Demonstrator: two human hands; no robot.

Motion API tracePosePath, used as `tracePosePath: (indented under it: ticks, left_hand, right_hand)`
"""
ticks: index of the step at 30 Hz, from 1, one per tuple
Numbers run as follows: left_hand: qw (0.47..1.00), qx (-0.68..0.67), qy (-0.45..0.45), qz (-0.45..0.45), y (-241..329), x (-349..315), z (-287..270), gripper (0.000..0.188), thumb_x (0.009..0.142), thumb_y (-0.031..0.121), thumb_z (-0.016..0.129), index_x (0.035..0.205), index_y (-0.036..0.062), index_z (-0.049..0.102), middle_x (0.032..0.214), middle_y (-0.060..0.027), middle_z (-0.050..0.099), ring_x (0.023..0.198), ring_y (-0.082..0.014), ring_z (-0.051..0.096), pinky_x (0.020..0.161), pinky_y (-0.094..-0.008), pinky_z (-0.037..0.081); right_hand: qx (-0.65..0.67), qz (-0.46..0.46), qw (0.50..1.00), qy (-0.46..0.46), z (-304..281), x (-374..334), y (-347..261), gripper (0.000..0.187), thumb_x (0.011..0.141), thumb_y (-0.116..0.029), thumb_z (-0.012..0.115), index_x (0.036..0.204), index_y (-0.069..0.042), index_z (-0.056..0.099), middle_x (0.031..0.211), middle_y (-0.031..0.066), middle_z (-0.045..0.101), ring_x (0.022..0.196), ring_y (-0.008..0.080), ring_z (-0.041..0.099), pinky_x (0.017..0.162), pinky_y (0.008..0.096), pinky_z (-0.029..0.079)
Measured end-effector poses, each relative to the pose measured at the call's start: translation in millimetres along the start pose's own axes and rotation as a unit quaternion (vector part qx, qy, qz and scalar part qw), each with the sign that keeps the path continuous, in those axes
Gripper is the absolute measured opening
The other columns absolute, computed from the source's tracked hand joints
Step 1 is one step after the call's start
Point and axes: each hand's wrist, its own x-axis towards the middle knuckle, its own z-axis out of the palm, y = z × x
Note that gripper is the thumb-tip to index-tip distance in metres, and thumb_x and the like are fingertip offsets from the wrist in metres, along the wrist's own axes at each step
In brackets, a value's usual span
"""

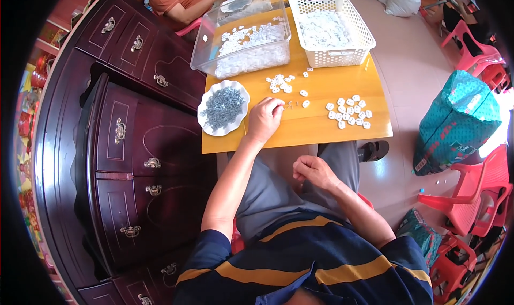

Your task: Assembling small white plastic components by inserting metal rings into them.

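Observation:
My left hand point(264, 119) rests at the table's near edge with its fingers pinched together. What they hold, if anything, is too small to make out. Just right of its fingertips lie a few tiny screws point(290, 104) and single white plastic pieces point(305, 104). Over my lap, off the table, my right hand point(316, 171) is curled closed; its inside is hidden. A loose group of small white pieces with dark holes point(280, 83) lies beyond my left hand. Another spread of similar white pieces point(350, 112) sits at the right. Left of my hand stands a scalloped white dish point(244, 108) full of grey screws point(223, 107).
At the back of the yellow table point(251, 140) stand a clear bin point(199, 59) and a cream basket point(364, 47), both holding white pieces. A dark wooden cabinet point(120, 166) borders the left. Opposite, a person point(179, 2) works. Right are a teal bag point(455, 123) and red chairs point(466, 198).

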Motion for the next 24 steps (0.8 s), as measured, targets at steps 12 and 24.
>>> tracePosePath:
  ticks: [12, 24]
  left_hand:
    - [0.998, 0.025, -0.059, -0.007, 3, 0, -5, 0.006, 0.085, 0.009, 0.071, 0.087, 0.0045, 0.069, 0.087, -0.0122, 0.067, 0.079, -0.0323, 0.068, 0.07, -0.0426, 0.055]
    - [0.996, 0.069, -0.055, -0.025, -1, -14, -27, 0.005, 0.091, 0.007, 0.063, 0.09, 0.0044, 0.059, 0.087, -0.0143, 0.063, 0.082, -0.037, 0.064, 0.071, -0.0466, 0.052]
  right_hand:
    - [-0.02, -0.009, 1.0, -0.003, 0, 1, -6, 0.03, 0.1, -0.026, 0.058, 0.089, 0.0, 0.067, 0.081, 0.0054, 0.072, 0.075, 0.0117, 0.067, 0.073, 0.0273, 0.055]
    - [-0.033, -0.014, 0.999, -0.006, 0, -1, -3, 0.026, 0.099, -0.022, 0.057, 0.09, 0.0, 0.068, 0.081, 0.0047, 0.071, 0.074, 0.0109, 0.066, 0.072, 0.0263, 0.054]
